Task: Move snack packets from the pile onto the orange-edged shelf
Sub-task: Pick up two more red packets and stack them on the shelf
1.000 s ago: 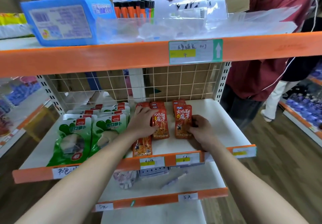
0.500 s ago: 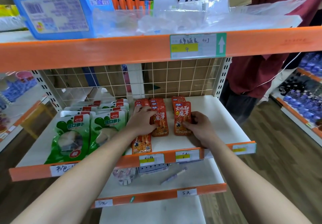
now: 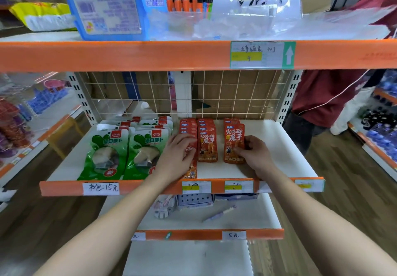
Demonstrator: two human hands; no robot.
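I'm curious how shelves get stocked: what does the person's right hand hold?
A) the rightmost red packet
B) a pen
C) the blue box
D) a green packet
A: the right hand grips the edge of the rightmost red packet on the orange-edged shelf.

A blue plastic box (image 3: 113, 12) sits just beside orange-capped markers (image 3: 185, 2) on the top shelf (image 3: 129, 55). A person in a dark red shirt (image 3: 330, 97) stands at right.

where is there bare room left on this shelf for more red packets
Widest bare patch: the shelf between the right red stack, held by the right hand, and the shelf's right edge. A small strip between the middle stack and the orange lip. Crowded: green packets fill the left.
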